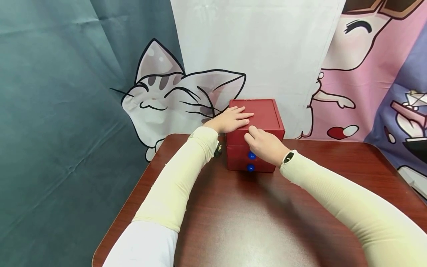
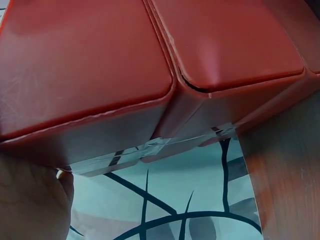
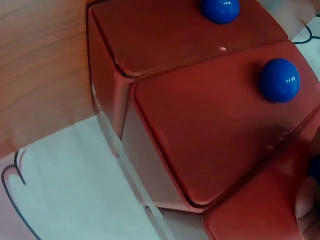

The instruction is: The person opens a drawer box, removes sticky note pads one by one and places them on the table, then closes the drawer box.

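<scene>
A red drawer box (image 1: 233,157) with blue round knobs stands at the back of the table. Flat on its top lies my left hand (image 1: 228,120), fingers spread. My right hand (image 1: 267,145) is at the front of the top drawer (image 3: 255,195). In the right wrist view its fingertips (image 3: 306,200) pinch a blue knob (image 3: 314,169), mostly hidden at the frame edge. The middle knob (image 3: 279,80) and the bottom knob (image 3: 220,9) are untouched. The left wrist view shows the box's side (image 2: 90,60) and part of the left hand (image 2: 32,200).
The brown wooden table (image 1: 253,222) extends in front of and beside the box. Behind it hangs a cloth backdrop (image 1: 267,48) printed with a cartoon cat and other figures. Strips of clear tape (image 2: 150,147) run along the box's back edge.
</scene>
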The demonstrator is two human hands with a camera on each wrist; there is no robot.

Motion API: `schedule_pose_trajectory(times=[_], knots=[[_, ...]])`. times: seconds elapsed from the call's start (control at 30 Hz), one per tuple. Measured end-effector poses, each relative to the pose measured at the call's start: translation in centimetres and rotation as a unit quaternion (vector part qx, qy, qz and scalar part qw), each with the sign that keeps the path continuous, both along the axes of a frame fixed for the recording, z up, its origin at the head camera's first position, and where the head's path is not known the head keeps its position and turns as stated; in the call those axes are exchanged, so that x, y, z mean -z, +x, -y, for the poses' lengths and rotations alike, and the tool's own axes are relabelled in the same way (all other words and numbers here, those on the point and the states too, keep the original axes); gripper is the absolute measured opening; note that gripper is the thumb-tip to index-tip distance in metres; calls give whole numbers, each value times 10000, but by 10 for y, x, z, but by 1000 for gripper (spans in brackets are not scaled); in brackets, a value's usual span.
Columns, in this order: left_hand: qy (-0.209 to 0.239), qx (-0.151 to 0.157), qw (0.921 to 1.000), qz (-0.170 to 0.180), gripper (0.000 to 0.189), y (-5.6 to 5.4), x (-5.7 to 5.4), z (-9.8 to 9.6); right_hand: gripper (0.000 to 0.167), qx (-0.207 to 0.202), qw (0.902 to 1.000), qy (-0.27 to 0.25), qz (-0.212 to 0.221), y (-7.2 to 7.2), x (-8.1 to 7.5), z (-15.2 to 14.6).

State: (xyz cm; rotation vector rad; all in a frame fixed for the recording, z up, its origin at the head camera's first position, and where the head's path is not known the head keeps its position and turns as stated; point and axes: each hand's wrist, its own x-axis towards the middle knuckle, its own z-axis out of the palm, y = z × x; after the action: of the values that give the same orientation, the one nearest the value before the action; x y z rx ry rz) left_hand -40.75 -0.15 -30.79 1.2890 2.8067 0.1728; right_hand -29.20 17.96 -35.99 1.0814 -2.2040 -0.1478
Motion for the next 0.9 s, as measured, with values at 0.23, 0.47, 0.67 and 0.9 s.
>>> schedule_pose_trajectory(times=[0.23, 0.47, 0.67, 0.9], knots=[[251, -221, 9993, 194, 52, 3, -1, 1, 25, 68, 9988, -300, -378, -3, 5, 4], [411, -276, 9983, 323, 53, 4, 6, 3, 31, 50, 9985, -506, -216, 3, 12, 5], [584, -328, 9973, 313, 52, 8, 6, 3, 31, 148, 9985, -475, -217, 8, 13, 4], [512, -252, 9982, 158, 50, 8, 5, 2, 31, 193, 9979, -584, -210, 12, 15, 5]])
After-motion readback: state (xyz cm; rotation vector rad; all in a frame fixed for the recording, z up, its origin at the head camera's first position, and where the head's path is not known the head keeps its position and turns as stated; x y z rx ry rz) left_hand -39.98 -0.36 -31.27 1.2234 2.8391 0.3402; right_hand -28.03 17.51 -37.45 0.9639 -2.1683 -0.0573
